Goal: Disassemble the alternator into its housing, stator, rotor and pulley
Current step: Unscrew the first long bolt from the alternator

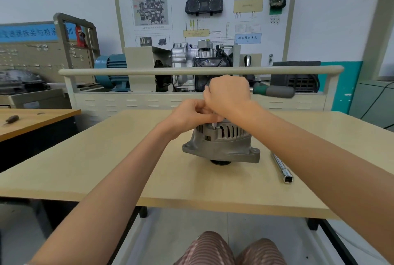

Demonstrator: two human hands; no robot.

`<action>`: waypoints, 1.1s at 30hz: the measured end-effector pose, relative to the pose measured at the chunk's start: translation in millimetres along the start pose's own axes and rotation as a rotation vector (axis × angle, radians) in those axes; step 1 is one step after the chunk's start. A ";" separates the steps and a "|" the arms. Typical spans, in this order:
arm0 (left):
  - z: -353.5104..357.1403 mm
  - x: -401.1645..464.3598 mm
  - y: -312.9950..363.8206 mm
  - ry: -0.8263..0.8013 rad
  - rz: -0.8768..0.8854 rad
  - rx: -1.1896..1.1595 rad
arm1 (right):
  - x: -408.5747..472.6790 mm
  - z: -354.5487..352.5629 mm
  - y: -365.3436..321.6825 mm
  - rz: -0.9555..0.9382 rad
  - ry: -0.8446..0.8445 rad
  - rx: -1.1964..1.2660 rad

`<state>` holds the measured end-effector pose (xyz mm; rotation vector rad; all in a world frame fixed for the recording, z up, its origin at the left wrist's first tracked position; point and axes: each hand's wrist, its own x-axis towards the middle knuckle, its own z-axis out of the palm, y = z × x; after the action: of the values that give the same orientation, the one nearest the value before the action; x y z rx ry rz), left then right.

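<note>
Workshop classroom; pale wooden table (106, 169) before a transmission training stand (202, 30). Alternator (221, 143): grey, stands mid-table, pulley end down, slotted housing up. Right hand (229, 94): fingers curled round a ratchet wrench, whose green-and-grey handle (274, 91) juts right above the alternator. Left hand (191, 113): fingers curled together, pinching the thin shaft (213, 125) where it meets the housing top. Extension bar (281, 167): lies on the table, just right of the alternator.

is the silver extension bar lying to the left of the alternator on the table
No, the extension bar lies on the table to the right of the alternator, apart from it.
</note>
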<state>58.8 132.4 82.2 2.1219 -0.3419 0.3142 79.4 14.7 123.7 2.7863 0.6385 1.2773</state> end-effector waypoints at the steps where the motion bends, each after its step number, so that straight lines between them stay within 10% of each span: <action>1: -1.9 -0.4 0.2 -0.028 0.001 -0.010 | -0.3 1.4 3.2 -0.059 0.028 0.066; 9: -7.7 1.8 0.0 -0.059 -0.016 -0.074 | 7.6 6.9 8.7 -0.201 -0.151 0.625; 17: 6.6 5.0 1.0 0.147 -0.013 0.022 | 4.5 -2.8 -19.6 0.078 -0.120 -0.100; 23: 1.0 2.6 -3.3 0.037 -0.017 -0.030 | 1.5 7.4 -4.0 -0.067 0.042 0.164; 28: -6.2 2.5 -2.7 -0.055 -0.037 -0.071 | 7.8 13.3 12.0 -0.070 -0.141 0.801; 33: -5.9 4.4 1.0 -0.038 -0.040 -0.072 | 6.5 8.4 3.9 -0.179 -0.064 0.414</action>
<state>61.9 136.3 87.7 2.0633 -0.3279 0.2345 90.7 14.9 123.4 2.9710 1.2429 1.1262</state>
